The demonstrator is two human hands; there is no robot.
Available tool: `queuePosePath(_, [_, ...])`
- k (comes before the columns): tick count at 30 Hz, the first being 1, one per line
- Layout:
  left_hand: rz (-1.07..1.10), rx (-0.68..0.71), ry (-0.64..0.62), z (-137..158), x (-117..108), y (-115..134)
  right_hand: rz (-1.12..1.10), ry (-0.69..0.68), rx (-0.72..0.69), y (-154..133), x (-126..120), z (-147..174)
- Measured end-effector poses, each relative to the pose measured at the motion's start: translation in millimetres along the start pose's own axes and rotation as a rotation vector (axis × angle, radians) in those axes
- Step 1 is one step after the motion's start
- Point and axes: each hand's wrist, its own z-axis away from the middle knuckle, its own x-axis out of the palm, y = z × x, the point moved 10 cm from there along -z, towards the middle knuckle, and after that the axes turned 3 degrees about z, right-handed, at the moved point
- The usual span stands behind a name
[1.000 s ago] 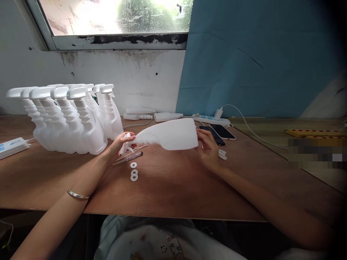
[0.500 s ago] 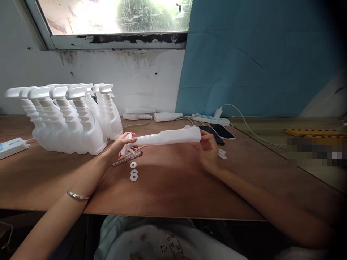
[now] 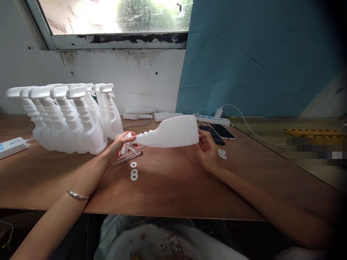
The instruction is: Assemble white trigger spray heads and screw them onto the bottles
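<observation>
We hold the spray bottle (image 3: pixel 175 131) sideways. Our left hand (image 3: pixel 120 143) grips its trigger head (image 3: pixel 125 147); our right hand (image 3: pixel 208 150) grasps its base.

A bright window (image 3: pixel 116 18) tops a stained white wall (image 3: pixel 130 76).

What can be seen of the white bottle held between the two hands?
The bottle is plain white, apparently plastic, with a ribbed neck, a broad body and no label visible. It is held sideways above the table, base to the right. The left hand holds the spray head at the neck end; the right hand touches the base. How the spray head joins the neck is hidden.
</observation>
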Motion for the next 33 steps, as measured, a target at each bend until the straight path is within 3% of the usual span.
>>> queuePosePath(14, [-0.027,0.009,-0.018,-0.1,1.2,-1.1,0.085,0.091,-0.069,-3.5,-8.9,2.2])
queuePosePath(22, [-0.056,0.012,-0.018,0.8,2.5,0.5,-0.135,0.060,0.054,3.8,0.6,0.2])
queuePosePath(33, [-0.103,0.127,-0.044,5.1,6.4,11.6,0.048,0.079,0.258,26.8,-8.0,0.4])
